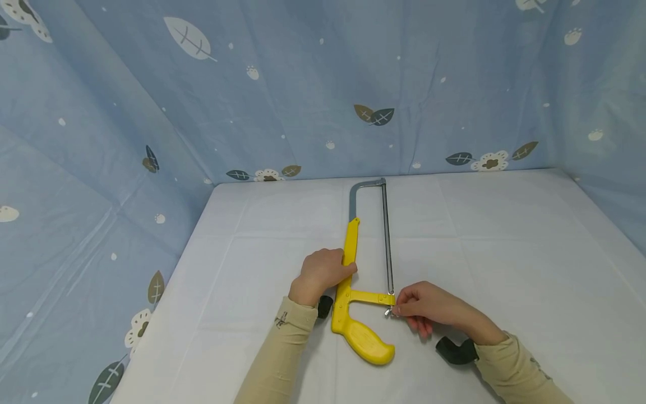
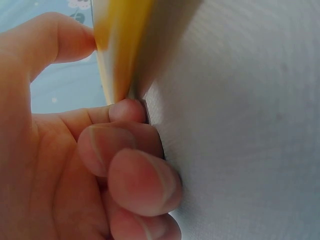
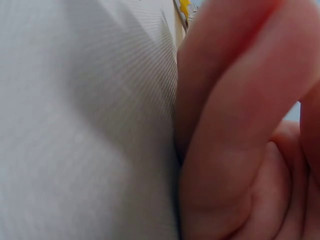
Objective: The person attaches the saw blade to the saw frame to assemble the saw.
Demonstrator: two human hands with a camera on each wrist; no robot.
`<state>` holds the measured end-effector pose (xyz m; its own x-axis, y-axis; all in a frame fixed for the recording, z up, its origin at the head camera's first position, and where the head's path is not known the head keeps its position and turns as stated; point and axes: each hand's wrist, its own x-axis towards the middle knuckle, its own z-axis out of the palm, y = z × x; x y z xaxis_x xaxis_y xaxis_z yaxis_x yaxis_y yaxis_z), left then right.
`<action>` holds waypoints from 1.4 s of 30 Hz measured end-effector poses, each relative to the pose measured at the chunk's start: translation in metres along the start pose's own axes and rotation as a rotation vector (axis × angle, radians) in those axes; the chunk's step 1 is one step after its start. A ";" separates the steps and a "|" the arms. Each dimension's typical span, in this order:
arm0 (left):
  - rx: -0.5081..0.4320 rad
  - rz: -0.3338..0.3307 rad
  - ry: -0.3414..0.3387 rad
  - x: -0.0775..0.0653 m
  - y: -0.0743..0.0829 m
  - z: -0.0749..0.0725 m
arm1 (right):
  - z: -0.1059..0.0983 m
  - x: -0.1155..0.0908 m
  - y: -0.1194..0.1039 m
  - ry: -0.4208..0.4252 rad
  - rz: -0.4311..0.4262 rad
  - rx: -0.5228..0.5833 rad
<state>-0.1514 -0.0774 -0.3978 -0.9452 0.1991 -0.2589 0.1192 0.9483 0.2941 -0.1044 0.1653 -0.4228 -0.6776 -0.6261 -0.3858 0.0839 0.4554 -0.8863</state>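
A blue cloth (image 1: 313, 67) printed with leaves and flowers hangs along the far and left sides of a white-covered table (image 1: 252, 269). At the middle of the table, the left hand (image 1: 323, 270) grips the yellow frame of a hacksaw (image 1: 350, 238), thumb over one side and fingers curled at the other, seemingly to keep it from turning. The right hand (image 1: 429, 306) has its thumb and forefinger pinched on the small metal wing nut (image 1: 388, 312) at the blade's near end; the other fingers bend loosely beneath. The right wrist view hides those fingertips.

The hacksaw lies flat between the hands, handle (image 1: 370, 343) near, grey bow (image 1: 353, 199) far. Its blade (image 1: 387, 241) runs along the right side, which probably suits the right hand, leaving the frame for the left. Farther out, beige sleeves (image 1: 275, 353) cover both forearms, and a dark curved piece (image 1: 456, 352) sits at the right wrist.
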 end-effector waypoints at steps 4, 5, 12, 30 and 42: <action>-0.002 0.002 0.002 0.001 0.000 0.001 | 0.000 0.000 -0.002 -0.008 0.010 0.001; -0.002 0.002 0.004 0.001 0.000 0.001 | 0.000 -0.001 -0.002 -0.010 0.011 0.001; -0.004 -0.001 0.002 0.001 -0.001 0.002 | 0.000 -0.001 -0.002 -0.030 0.009 0.019; 0.004 0.006 0.005 0.002 -0.002 0.003 | 0.001 -0.001 -0.002 -0.055 0.001 0.050; 0.013 0.005 0.004 0.001 -0.002 0.002 | -0.001 0.000 0.002 -0.037 -0.016 0.032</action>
<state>-0.1517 -0.0785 -0.4008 -0.9458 0.2028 -0.2538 0.1278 0.9505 0.2834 -0.1047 0.1669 -0.4240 -0.6519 -0.6561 -0.3802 0.0967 0.4253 -0.8999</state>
